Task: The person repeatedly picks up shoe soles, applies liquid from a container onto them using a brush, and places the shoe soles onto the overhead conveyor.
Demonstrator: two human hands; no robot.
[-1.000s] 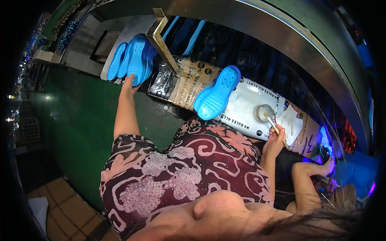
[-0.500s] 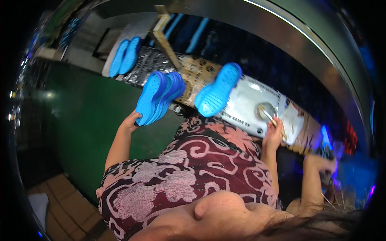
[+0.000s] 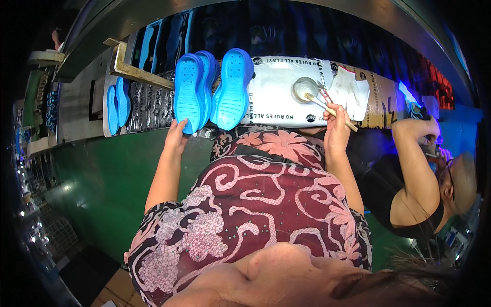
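Black capital lettering [image 3: 280,118] ran along the back, left and front edges of the white wrapping [image 3: 271,89] on the bench [image 3: 391,115], with a round black emblem [image 3: 309,117] near its front edge. Toward the bench's right end, large dark characters [image 3: 387,101] stood on brown cardboard [image 3: 378,84]; print on the dark wrapping [image 3: 148,110] toward the left end was too small to make out.

A shoe workshop, judging by the blue soles [image 3: 233,87], brush [image 3: 320,103] and co-worker [image 3: 418,179] alongside.
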